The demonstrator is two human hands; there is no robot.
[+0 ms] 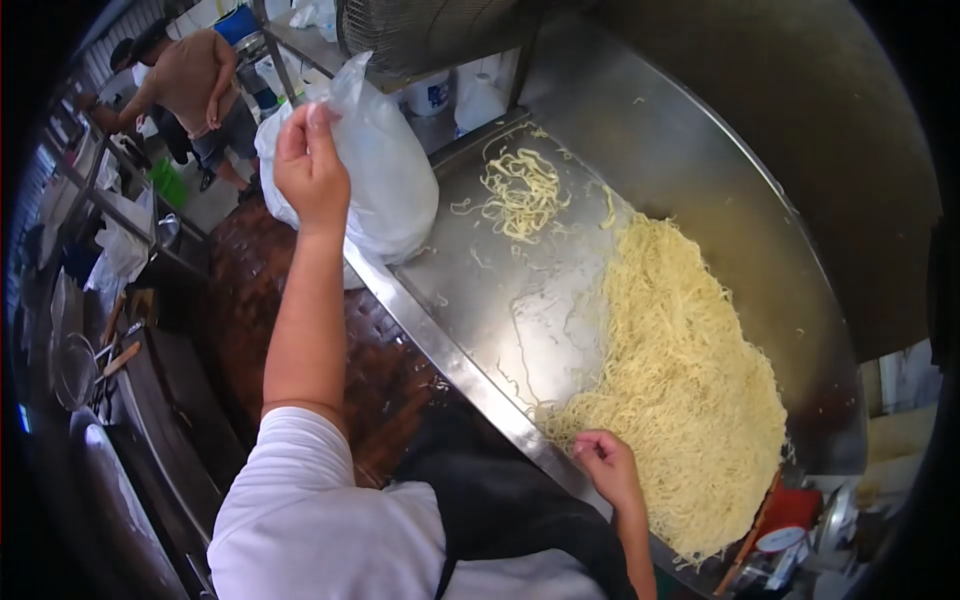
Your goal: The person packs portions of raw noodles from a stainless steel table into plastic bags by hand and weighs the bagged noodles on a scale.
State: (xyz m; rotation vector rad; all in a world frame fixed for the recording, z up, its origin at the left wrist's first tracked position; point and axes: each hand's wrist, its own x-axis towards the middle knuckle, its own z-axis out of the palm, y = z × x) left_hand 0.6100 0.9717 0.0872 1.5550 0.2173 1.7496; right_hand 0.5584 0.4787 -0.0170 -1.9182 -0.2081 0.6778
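My left hand is raised at the upper left, its fingers pinched together on the top of a whitish plastic bag. The bag stands bulging on the near edge of a metal tray table. A large heap of pale yellow noodles covers the right part of the metal surface. My right hand is at the heap's near left edge, fingers curled together by some noodles; whether it grips any is too small to tell. A smaller clump of noodles lies farther back, right of the bag.
Two people stand at the upper left near a green bin. A large fan is above the bag. A red scale sits at the lower right. Left are a strainer and dark counter.
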